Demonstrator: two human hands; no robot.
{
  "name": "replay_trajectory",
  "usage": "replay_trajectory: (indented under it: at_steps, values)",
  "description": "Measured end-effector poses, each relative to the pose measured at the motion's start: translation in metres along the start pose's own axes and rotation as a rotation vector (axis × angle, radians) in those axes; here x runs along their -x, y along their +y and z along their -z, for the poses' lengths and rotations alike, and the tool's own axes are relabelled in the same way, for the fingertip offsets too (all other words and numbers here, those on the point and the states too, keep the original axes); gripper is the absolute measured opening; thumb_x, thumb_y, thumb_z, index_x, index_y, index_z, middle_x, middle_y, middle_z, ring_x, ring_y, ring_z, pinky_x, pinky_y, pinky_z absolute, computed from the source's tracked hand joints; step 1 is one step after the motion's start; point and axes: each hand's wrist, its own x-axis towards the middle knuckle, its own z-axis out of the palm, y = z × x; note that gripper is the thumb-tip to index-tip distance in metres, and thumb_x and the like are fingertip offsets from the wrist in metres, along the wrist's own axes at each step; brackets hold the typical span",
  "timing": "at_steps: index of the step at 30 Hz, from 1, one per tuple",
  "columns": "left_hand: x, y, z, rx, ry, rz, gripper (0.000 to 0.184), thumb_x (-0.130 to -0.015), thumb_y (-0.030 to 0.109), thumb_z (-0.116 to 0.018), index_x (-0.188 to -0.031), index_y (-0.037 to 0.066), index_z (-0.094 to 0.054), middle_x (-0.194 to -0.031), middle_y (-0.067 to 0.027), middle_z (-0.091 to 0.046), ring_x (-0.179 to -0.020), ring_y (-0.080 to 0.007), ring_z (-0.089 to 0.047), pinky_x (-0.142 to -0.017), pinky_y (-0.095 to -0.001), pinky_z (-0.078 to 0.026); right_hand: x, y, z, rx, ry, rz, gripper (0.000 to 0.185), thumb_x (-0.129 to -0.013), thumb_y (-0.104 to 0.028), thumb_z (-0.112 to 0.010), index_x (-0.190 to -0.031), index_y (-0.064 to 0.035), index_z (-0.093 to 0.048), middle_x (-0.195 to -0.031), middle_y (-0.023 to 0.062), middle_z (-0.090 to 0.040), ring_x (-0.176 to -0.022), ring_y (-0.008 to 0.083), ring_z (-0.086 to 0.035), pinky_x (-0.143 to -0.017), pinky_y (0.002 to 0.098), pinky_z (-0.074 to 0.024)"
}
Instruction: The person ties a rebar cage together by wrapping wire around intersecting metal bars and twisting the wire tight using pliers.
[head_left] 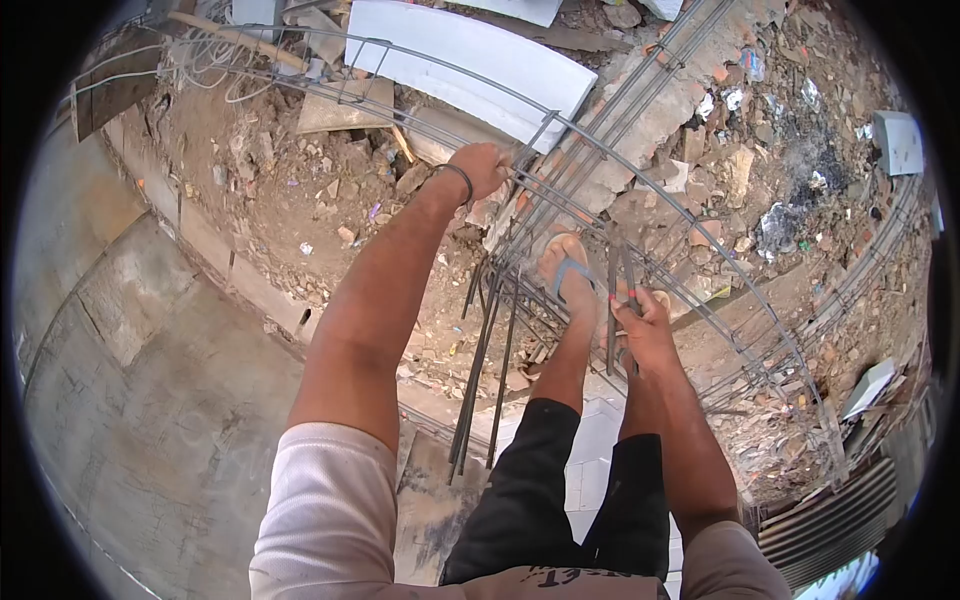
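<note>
My left hand (480, 172) is closed around a bar of the long rebar cage (665, 200), which runs from the upper left across to the lower right. My right hand (648, 332) grips dark, long-handled pincers (613, 275), their far end close to the cage's lower bars. A second bundle of rebar (610, 120) crosses the cage between my hands. Its dark rod ends (475, 380) hang toward me. My sandalled foot (568, 268) rests just beneath the crossing, beside the pincers.
White boards (470, 70) lie behind the cage. Rubble (290, 170) with broken brick and litter covers the ground. A concrete slab (140, 400) spans the left. Ash (800, 190) and another curved rebar cage (880, 255) are at right. Loose wire (215, 65) coils upper left.
</note>
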Motion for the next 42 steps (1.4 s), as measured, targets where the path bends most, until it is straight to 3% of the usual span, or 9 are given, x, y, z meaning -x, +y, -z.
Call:
replay_trajectory:
  at_steps: [7, 10, 16, 23, 29, 32, 34, 39, 42]
  values:
    - [-0.009, -0.013, 0.008, 0.068, -0.093, -0.077, 0.014, -0.079, 0.01, -0.062, -0.09, 0.006, -0.071, -0.089, -0.0176, -0.07, -0.087, -0.0358, -0.067, -0.081, -0.0414, -0.052, -0.035, 0.036, -0.114, 0.056, -0.21, 0.121, 0.026, -0.096, -0.008, -0.058, -0.121, -0.0057, -0.051, -0.094, 0.0061, -0.061, -0.078, 0.0181, -0.064, -0.072, 0.0363, -0.0552]
    - [-0.011, -0.016, 0.008, 0.086, -0.093, -0.123, 0.016, -0.077, 0.01, -0.063, -0.09, 0.007, -0.071, -0.089, -0.0173, -0.071, -0.088, -0.0353, -0.067, -0.08, -0.0414, -0.052, -0.037, 0.031, -0.136, 0.76, 0.161, 0.363, 0.044, -0.088, -0.015, -0.062, -0.13, -0.0074, -0.05, -0.106, 0.0179, -0.061, -0.1, 0.0352, -0.06, -0.089, 0.0521, -0.045]
    - [-0.005, -0.014, 0.008, 0.104, -0.053, -0.073, 0.014, -0.076, 0.011, -0.064, -0.088, 0.008, -0.073, -0.09, -0.0162, -0.071, -0.09, -0.0341, -0.067, -0.082, -0.0413, -0.053, -0.036, 0.009, -0.147, 1.283, 0.33, 0.612, 0.048, -0.084, -0.014, -0.066, -0.131, -0.0121, -0.054, -0.128, 0.0188, -0.053, -0.128, 0.0417, -0.04, -0.102, 0.0603, -0.0287]
    - [-0.005, -0.016, 0.005, 0.123, -0.041, -0.064, 0.015, -0.076, 0.011, -0.064, -0.088, 0.008, -0.073, -0.09, -0.0167, -0.071, -0.09, -0.0341, -0.067, -0.082, -0.042, -0.053, -0.036, 0.005, -0.156, 1.341, 0.335, 0.545, 0.047, -0.083, -0.015, -0.069, -0.129, -0.012, -0.057, -0.12, 0.0167, -0.054, -0.121, 0.0388, -0.043, -0.101, 0.0613, -0.0279]
    - [-0.001, -0.007, 0.012, 0.132, -0.07, -0.047, 0.013, -0.076, 0.01, -0.063, -0.085, 0.009, -0.072, -0.087, -0.0173, -0.07, -0.087, -0.0347, -0.067, -0.081, -0.0437, -0.052, -0.04, 0.013, -0.155, 1.376, 0.314, 0.519, 0.044, -0.088, -0.019, -0.064, -0.13, -0.0072, -0.057, -0.117, 0.018, -0.054, -0.106, 0.0368, -0.058, -0.09, 0.0535, -0.0447]
    - [0.013, -0.001, 0.004, 0.106, 0.07, -0.028, 0.012, -0.079, 0.01, -0.062, -0.086, 0.005, -0.07, -0.087, -0.0185, -0.069, -0.086, -0.0375, -0.066, -0.08, -0.0447, -0.052, -0.05, 0.028, -0.15, 1.19, 0.24, 0.503, 0.045, -0.088, -0.017, -0.068, -0.13, -0.0059, -0.055, -0.115, 0.0205, -0.055, -0.103, 0.0431, -0.056, -0.086, 0.0505, -0.0476]
    - [0.039, 0.014, 0.004, 0.243, 0.658, 0.015, 0.011, -0.084, 0.012, -0.061, -0.089, 0.003, -0.067, -0.092, -0.0181, -0.067, -0.09, -0.0393, -0.063, -0.082, -0.0467, -0.05, -0.054, 0.03, -0.138, 0.98, 0.349, 0.672, 0.047, -0.087, -0.017, -0.068, -0.129, -0.0022, -0.054, -0.117, 0.0247, -0.056, -0.104, 0.0462, -0.058, -0.087, 0.0501, -0.0481]
    - [0.076, 0.019, -0.025, 0.463, 0.714, 0.318, 0.026, -0.087, 0.024, -0.066, -0.089, -0.002, -0.065, -0.094, -0.0224, -0.067, -0.089, -0.0394, -0.063, -0.08, -0.0455, -0.05, -0.072, 0.039, -0.114, 1.039, 0.297, 0.516, 0.051, -0.083, -0.016, -0.071, -0.128, 0.0003, -0.051, -0.107, 0.0257, -0.061, -0.1, 0.0472, -0.061, -0.086, 0.051, -0.0498]
    - [0.069, 0.014, -0.039, 0.859, 0.037, 0.66, 0.047, -0.088, 0.05, -0.07, -0.098, 0.004, -0.069, -0.086, -0.0104, -0.069, -0.091, -0.0256, -0.069, -0.078, -0.0378, -0.053, -0.073, 0.038, -0.131, 0.841, 0.152, 0.329, 0.051, -0.085, -0.018, -0.071, -0.128, 0.0013, -0.051, -0.095, 0.021, -0.062, -0.094, 0.0408, -0.064, -0.083, 0.0476, -0.0515]
